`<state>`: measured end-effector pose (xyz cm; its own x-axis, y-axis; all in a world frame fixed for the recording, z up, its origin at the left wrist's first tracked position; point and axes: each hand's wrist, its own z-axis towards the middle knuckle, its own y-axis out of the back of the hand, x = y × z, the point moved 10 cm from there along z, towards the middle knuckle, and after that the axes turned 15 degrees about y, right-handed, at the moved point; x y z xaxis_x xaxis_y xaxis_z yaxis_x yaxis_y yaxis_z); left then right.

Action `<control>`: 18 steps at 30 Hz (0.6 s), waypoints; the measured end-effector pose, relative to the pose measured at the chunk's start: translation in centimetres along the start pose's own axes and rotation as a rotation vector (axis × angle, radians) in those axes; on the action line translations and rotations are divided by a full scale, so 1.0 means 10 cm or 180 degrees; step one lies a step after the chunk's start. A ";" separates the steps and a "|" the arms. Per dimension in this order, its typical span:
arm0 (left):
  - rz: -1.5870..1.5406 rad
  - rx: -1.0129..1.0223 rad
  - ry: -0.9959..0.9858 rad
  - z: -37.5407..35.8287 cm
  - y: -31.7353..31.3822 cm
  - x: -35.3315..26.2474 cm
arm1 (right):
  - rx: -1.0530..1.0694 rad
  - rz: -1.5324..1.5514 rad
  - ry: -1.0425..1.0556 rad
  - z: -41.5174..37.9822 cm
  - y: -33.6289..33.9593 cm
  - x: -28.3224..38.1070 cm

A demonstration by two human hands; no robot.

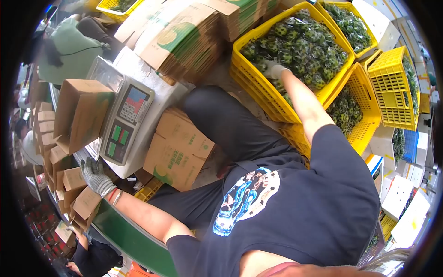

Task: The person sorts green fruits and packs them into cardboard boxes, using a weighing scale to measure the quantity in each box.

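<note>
My right hand [276, 71], in a white glove, reaches into a yellow crate [237, 51] of dark green produce in clear plastic bags [304, 46]. Its fingers are partly hidden among the bags. At the far left, my left hand [99, 179], in a grey knit glove, has its fingers extended at the edge of the weighing scale's platform. Just above those fingers, an open cardboard box [87, 113] stands on the platform. The scale's keypad and display panel [123, 131] face me.
Flattened cartons [184, 37] are stacked at the top. Another carton [180, 150] lies by my legs. More crates [392, 87] stand at right. A green surface [134, 237] runs below my left forearm. Small boxes [74, 180] line the left, with other people [69, 51] beyond.
</note>
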<state>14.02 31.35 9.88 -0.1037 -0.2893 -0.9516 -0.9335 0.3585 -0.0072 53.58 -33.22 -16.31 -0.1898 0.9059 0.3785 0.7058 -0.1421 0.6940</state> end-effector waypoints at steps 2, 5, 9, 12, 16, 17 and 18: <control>-0.0048 -0.0007 -0.0073 0.00 0.06 -0.02 | -0.0781 0.0803 0.0301 -0.37 0.34 -0.05; -0.0020 -0.0078 -0.0331 -0.05 0.04 -0.16 | -0.1505 0.1302 0.0987 -0.99 0.83 0.31; 0.0907 0.0118 -0.1642 -0.05 -0.11 -0.52 | -0.1241 0.1907 0.2210 -1.62 1.18 2.04; 0.0908 -0.0142 -0.2200 -0.26 -0.19 -0.61 | -0.1390 0.1037 0.3600 -1.87 1.39 3.54; 0.1322 -0.0321 -0.2515 -0.29 -0.41 -0.62 | -0.1302 0.0813 0.4733 -2.15 1.49 5.33; 0.1523 -0.0530 -0.2628 -0.39 -0.45 -0.67 | -0.1268 0.0440 0.4693 -2.11 1.47 5.71; 0.1696 -0.0640 -0.2685 -0.41 -0.48 -0.70 | -0.1244 0.0069 0.4635 -2.06 1.45 6.04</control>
<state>17.79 27.98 17.80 -0.3198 0.6126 -0.7229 -0.8849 0.0796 0.4589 38.29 11.20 29.29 -0.8396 -0.2404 0.4871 0.5407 -0.4567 0.7065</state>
